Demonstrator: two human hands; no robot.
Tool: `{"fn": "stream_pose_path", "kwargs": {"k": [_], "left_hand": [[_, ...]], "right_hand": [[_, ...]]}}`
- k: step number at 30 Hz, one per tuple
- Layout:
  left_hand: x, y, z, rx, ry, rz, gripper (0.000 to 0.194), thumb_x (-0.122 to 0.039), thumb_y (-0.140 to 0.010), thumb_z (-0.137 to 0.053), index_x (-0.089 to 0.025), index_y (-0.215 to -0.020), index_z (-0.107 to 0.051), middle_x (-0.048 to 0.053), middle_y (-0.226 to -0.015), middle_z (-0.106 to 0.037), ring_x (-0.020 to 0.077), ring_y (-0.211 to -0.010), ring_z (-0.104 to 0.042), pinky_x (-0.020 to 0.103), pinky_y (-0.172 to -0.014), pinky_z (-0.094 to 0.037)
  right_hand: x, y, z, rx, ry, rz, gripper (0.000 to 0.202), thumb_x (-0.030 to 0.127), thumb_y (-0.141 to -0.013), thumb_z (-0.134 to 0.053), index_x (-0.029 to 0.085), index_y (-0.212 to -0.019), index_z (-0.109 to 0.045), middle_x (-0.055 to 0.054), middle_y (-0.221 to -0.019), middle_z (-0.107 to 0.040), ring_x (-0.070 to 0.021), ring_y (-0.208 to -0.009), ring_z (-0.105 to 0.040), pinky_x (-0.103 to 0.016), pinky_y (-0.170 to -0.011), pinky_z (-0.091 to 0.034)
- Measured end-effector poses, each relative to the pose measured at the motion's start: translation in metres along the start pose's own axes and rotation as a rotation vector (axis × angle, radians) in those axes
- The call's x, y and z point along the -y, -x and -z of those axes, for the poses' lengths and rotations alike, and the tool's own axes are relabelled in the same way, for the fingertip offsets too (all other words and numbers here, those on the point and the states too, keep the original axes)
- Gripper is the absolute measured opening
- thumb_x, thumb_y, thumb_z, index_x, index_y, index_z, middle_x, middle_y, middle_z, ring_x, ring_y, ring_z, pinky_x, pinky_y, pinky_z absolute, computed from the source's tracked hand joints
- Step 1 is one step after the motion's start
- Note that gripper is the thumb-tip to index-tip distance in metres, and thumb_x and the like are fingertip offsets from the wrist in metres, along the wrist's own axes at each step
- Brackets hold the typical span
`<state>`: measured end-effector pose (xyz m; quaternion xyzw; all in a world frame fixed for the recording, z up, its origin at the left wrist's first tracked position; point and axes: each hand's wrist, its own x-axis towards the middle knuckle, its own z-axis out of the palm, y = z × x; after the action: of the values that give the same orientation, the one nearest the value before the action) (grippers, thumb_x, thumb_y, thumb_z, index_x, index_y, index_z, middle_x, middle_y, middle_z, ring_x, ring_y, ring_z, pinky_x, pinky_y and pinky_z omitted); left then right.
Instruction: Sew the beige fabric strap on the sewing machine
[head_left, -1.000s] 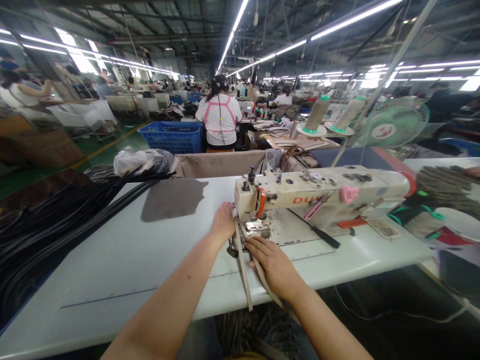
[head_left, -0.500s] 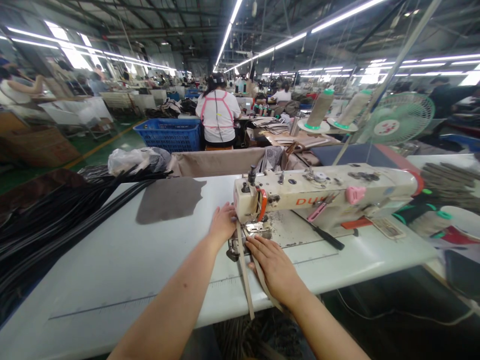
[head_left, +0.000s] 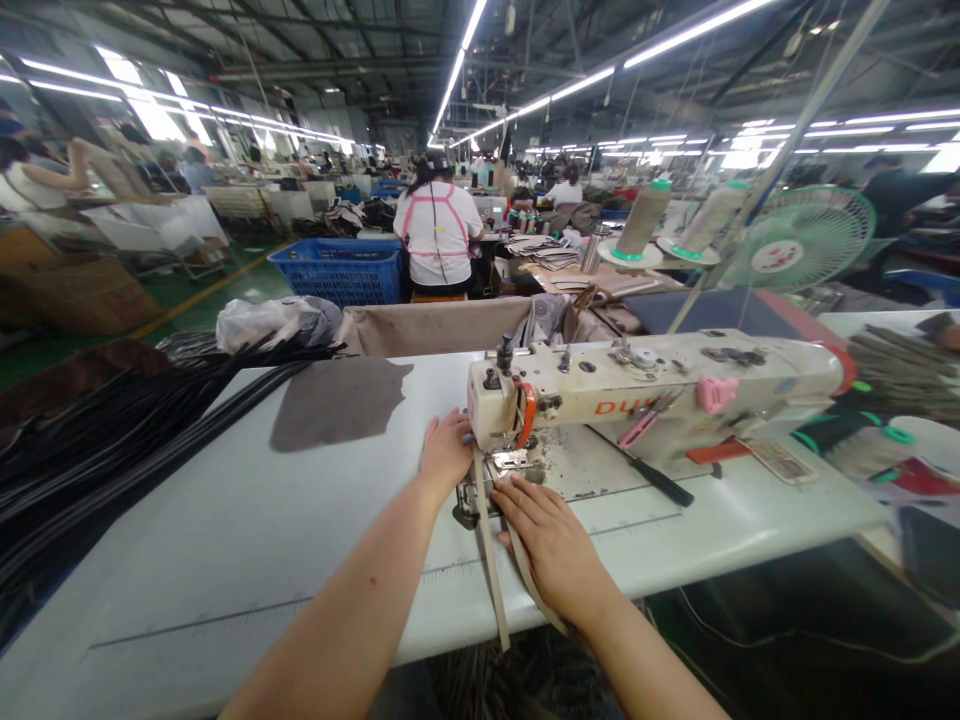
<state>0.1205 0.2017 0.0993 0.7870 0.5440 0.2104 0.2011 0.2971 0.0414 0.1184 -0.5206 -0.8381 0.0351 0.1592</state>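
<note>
Your left hand [head_left: 445, 452] still rests flat beside the sewing machine [head_left: 645, 395]; your right hand [head_left: 551, 540] stays pressed open on the tan strap [head_left: 489, 560], which hangs slightly lower off the table [head_left: 225, 540] edge.

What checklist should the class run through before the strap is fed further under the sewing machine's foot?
1. Left hand flat beside the machine head: ok.
2. Right hand resting on the tan strap: ok.
3. Strap lined up into the presser foot: ok.
4. Fingertips apart from the needle: cannot tell.
5. Strap tail hangs free over the table edge: ok.
6. Black-handled tool away from the strap: ok.
</note>
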Motion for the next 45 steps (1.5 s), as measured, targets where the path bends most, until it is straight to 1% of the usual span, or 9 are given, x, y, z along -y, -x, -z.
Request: {"fn": "stream_pose_path", "kwargs": {"k": [4, 10, 16, 22, 27, 31, 38, 42, 45], "left_hand": [[0.001, 0.0, 0.0, 0.006, -0.003, -0.015, 0.033, -0.022, -0.091, -0.065, -0.03, -0.122, -0.077, 0.008, -0.139, -0.068, 0.0342, -0.14, -0.052, 0.058, -0.127, -0.022], [0.002, 0.0, -0.003, -0.009, -0.006, -0.01, 0.035, -0.019, -0.09, -0.066, -0.029, -0.121, -0.077, 0.008, -0.135, -0.07, 0.0336, -0.137, -0.055, 0.057, -0.127, -0.023], [0.002, -0.001, -0.003, -0.019, 0.0, -0.007, 0.029, -0.019, -0.092, -0.063, -0.029, -0.113, -0.079, 0.008, -0.133, -0.071, 0.0335, -0.135, -0.057, 0.057, -0.126, -0.024], [0.0, 0.0, -0.002, -0.021, 0.007, -0.007, 0.027, -0.02, -0.092, -0.064, -0.029, -0.112, -0.079, 0.008, -0.133, -0.071, 0.0337, -0.136, -0.056, 0.058, -0.125, -0.024], [0.0, 0.0, -0.001, -0.025, 0.007, -0.001, 0.029, -0.019, -0.093, -0.062, -0.027, -0.115, -0.079, 0.01, -0.132, -0.071, 0.0339, -0.135, -0.057, 0.057, -0.126, -0.024], [0.001, -0.001, -0.002, -0.023, 0.021, -0.004, 0.032, -0.018, -0.093, -0.062, -0.027, -0.118, -0.078, 0.011, -0.13, -0.072, 0.0345, -0.135, -0.057, 0.059, -0.125, -0.024], [0.003, -0.002, -0.003, -0.038, 0.074, 0.008, 0.029, -0.017, -0.09, -0.063, -0.028, -0.113, -0.079, 0.009, -0.131, -0.073, 0.033, -0.136, -0.057, 0.058, -0.126, -0.023], [0.006, -0.004, -0.004, -0.063, 0.122, 0.041, 0.027, -0.014, -0.087, -0.063, -0.025, -0.107, -0.079, 0.009, -0.13, -0.074, 0.032, -0.133, -0.059, 0.055, -0.125, -0.025], [0.01, -0.007, -0.005, -0.093, 0.172, 0.079, 0.028, -0.013, -0.085, -0.062, -0.024, -0.105, -0.078, 0.007, -0.122, -0.077, 0.0303, -0.126, -0.064, 0.051, -0.12, -0.035]], "right_hand": [[0.0, 0.001, -0.002, -0.009, -0.005, 0.003, 0.047, 0.028, -0.105, -0.057, 0.017, -0.15, -0.053, -0.01, -0.157, -0.055, -0.0314, -0.148, -0.046, -0.054, -0.118, -0.045], [-0.001, 0.002, -0.001, -0.029, -0.031, 0.003, 0.048, 0.028, -0.105, -0.058, 0.019, -0.151, -0.053, -0.011, -0.157, -0.055, -0.0306, -0.148, -0.046, -0.054, -0.118, -0.045], [0.0, 0.0, 0.001, 0.011, -0.007, -0.005, 0.048, 0.028, -0.105, -0.057, 0.016, -0.151, -0.052, -0.01, -0.159, -0.053, -0.0315, -0.149, -0.045, -0.055, -0.119, -0.044], [0.0, 0.0, -0.001, 0.019, 0.009, -0.006, 0.049, 0.029, -0.106, -0.055, 0.017, -0.153, -0.05, -0.009, -0.161, -0.05, -0.031, -0.15, -0.043, -0.055, -0.12, -0.043], [0.001, 0.001, 0.0, -0.011, -0.008, -0.002, 0.05, 0.028, -0.104, -0.059, 0.017, -0.152, -0.052, -0.01, -0.159, -0.053, -0.0318, -0.148, -0.046, -0.056, -0.118, -0.045], [0.001, 0.003, 0.0, -0.043, -0.01, 0.007, 0.045, 0.028, -0.105, -0.058, 0.016, -0.148, -0.056, -0.012, -0.156, -0.056, -0.0325, -0.145, -0.05, -0.056, -0.118, -0.046], [0.002, 0.002, 0.001, -0.037, -0.018, -0.001, 0.047, 0.028, -0.104, -0.059, 0.017, -0.149, -0.055, -0.012, -0.156, -0.056, -0.0324, -0.145, -0.049, -0.057, -0.117, -0.046], [0.002, 0.002, 0.002, -0.003, -0.016, -0.018, 0.047, 0.029, -0.105, -0.057, 0.016, -0.15, -0.053, -0.011, -0.158, -0.053, -0.0327, -0.147, -0.047, -0.057, -0.12, -0.043], [0.002, 0.004, 0.002, 0.003, -0.021, -0.024, 0.046, 0.029, -0.106, -0.056, 0.016, -0.15, -0.053, -0.011, -0.159, -0.053, -0.0317, -0.148, -0.045, -0.056, -0.121, -0.042]]}}
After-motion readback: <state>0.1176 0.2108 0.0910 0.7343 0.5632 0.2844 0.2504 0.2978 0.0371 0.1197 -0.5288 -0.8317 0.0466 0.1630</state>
